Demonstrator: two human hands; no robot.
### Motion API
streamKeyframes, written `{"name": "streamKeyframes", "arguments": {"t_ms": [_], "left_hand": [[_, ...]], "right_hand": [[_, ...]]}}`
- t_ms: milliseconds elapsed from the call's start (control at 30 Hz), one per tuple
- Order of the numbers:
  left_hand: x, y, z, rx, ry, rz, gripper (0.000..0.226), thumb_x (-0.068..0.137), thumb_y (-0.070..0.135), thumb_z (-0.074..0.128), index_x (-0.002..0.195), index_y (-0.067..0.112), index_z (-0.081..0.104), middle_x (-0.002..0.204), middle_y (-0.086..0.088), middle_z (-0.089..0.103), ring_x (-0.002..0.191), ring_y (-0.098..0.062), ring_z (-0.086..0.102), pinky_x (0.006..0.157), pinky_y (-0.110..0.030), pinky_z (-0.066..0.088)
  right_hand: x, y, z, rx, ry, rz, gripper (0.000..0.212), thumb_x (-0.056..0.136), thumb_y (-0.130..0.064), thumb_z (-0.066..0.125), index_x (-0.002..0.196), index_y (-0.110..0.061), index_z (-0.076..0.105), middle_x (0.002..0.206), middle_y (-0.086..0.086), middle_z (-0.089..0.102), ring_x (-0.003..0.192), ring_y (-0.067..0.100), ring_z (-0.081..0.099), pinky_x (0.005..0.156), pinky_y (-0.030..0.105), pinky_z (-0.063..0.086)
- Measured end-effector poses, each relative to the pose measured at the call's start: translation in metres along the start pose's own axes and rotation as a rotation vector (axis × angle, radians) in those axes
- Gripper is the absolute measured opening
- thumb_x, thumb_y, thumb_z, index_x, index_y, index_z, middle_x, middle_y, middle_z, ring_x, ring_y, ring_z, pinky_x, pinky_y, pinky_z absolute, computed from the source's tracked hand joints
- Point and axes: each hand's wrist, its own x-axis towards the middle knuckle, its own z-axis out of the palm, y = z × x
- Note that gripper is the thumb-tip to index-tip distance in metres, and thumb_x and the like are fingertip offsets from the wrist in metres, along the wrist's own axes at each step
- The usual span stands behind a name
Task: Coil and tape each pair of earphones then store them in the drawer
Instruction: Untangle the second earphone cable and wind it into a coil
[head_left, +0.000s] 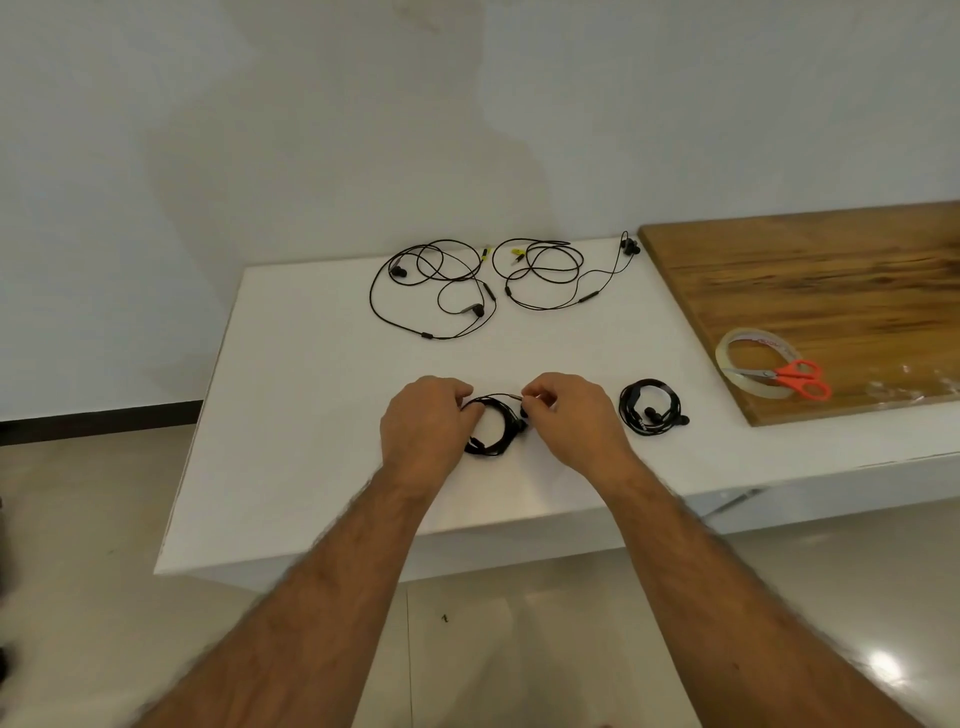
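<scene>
Left hand (423, 423) gripping left side of coiled earphones (493, 431) at near-centre of white table (311, 415); right hand (566, 415) pinching loose cable end. Cable probably light, soft, springing open; better holding across whole bundle, not by earbuds.

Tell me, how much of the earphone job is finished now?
One coiled pair lies finished-looking; tape on it cannot be seen. The left hand and right hand hold a second coil. Two loose pairs remain. No drawer is visible.
</scene>
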Motion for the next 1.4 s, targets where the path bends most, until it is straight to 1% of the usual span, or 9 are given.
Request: {"name": "streamKeyframes", "arguments": {"t_ms": [300, 467, 533, 667, 833, 933, 1033, 1200, 1400], "left_hand": [[-0.003, -0.003, 0.0, -0.047, -0.025, -0.025, 0.029, 0.088, 0.032, 0.063, 0.116, 0.027, 0.069, 0.109, 0.006, 0.071, 0.102, -0.015, 0.063, 0.083, -0.031, 0.051], [-0.004, -0.003, 0.004, -0.06, -0.018, -0.024, 0.027, 0.088, 0.029, 0.064, 0.114, 0.028, 0.071, 0.104, 0.007, 0.073, 0.098, -0.015, 0.064, 0.079, -0.028, 0.049], [-0.004, -0.004, 0.005, -0.054, -0.01, -0.014, 0.026, 0.089, 0.028, 0.063, 0.113, 0.028, 0.071, 0.104, 0.007, 0.072, 0.097, -0.016, 0.064, 0.078, -0.027, 0.048], [-0.004, -0.005, 0.008, -0.033, -0.004, 0.016, 0.024, 0.091, 0.027, 0.06, 0.112, 0.026, 0.072, 0.099, 0.005, 0.073, 0.092, -0.016, 0.065, 0.075, -0.026, 0.047], [-0.006, -0.005, 0.013, 0.061, 0.016, 0.08, 0.024, 0.096, 0.025, 0.052, 0.111, 0.022, 0.07, 0.1, 0.0, 0.07, 0.092, -0.021, 0.063, 0.073, -0.029, 0.047], [-0.006, -0.005, 0.015, 0.101, 0.005, 0.115, 0.025, 0.098, 0.023, 0.047, 0.109, 0.02, 0.07, 0.097, -0.002, 0.067, 0.089, -0.022, 0.061, 0.071, -0.032, 0.049], [-0.006, -0.007, 0.017, 0.104, 0.003, 0.122, 0.026, 0.099, 0.025, 0.045, 0.113, 0.02, 0.066, 0.102, -0.002, 0.063, 0.093, -0.022, 0.058, 0.075, -0.036, 0.049], [-0.008, -0.01, 0.019, 0.095, 0.016, 0.128, 0.025, 0.101, 0.025, 0.043, 0.112, 0.017, 0.064, 0.105, -0.002, 0.059, 0.097, -0.021, 0.054, 0.075, -0.035, 0.046], [-0.009, -0.01, 0.015, 0.033, 0.028, 0.126, 0.024, 0.101, 0.023, 0.044, 0.112, 0.017, 0.064, 0.105, -0.002, 0.058, 0.097, -0.019, 0.054, 0.076, -0.034, 0.045]], "right_hand": [[0.0, 0.0, 0.005, -0.025, -0.003, 0.023, 0.021, 0.09, -0.03, 0.062, 0.108, -0.022, 0.07, 0.1, 0.0, 0.066, 0.092, 0.016, 0.061, 0.075, 0.026, 0.045], [0.0, -0.001, 0.008, -0.078, 0.012, 0.015, 0.022, 0.088, -0.038, 0.065, 0.1, -0.02, 0.071, 0.102, 0.0, 0.066, 0.09, 0.015, 0.06, 0.072, 0.027, 0.046], [-0.001, -0.001, 0.008, -0.098, 0.023, 0.0, 0.024, 0.089, -0.038, 0.065, 0.104, -0.02, 0.068, 0.107, 0.001, 0.063, 0.094, 0.016, 0.059, 0.075, 0.027, 0.046], [-0.002, -0.004, 0.01, -0.12, 0.005, -0.085, 0.034, 0.092, -0.029, 0.061, 0.125, -0.02, 0.061, 0.118, 0.002, 0.059, 0.103, 0.017, 0.058, 0.086, 0.028, 0.045], [0.002, -0.002, 0.016, -0.21, -0.015, -0.097, 0.025, 0.096, -0.029, 0.054, 0.113, -0.019, 0.07, 0.112, 0.004, 0.06, 0.095, 0.02, 0.06, 0.077, 0.028, 0.045], [0.003, 0.0, 0.018, -0.221, -0.002, -0.1, 0.025, 0.096, -0.027, 0.053, 0.111, -0.019, 0.071, 0.109, 0.004, 0.061, 0.093, 0.02, 0.06, 0.074, 0.027, 0.044], [0.004, 0.001, 0.02, -0.225, -0.003, -0.107, 0.024, 0.096, -0.027, 0.053, 0.109, -0.019, 0.072, 0.107, 0.004, 0.062, 0.091, 0.02, 0.06, 0.071, 0.026, 0.041], [0.003, 0.002, 0.014, -0.181, -0.031, -0.115, 0.027, 0.092, -0.031, 0.062, 0.112, -0.017, 0.072, 0.107, 0.004, 0.064, 0.094, 0.02, 0.062, 0.077, 0.03, 0.048], [0.003, 0.003, 0.012, -0.149, -0.03, -0.125, 0.026, 0.092, -0.031, 0.062, 0.116, -0.022, 0.07, 0.106, 0.002, 0.063, 0.091, 0.017, 0.061, 0.079, 0.028, 0.047]]}}
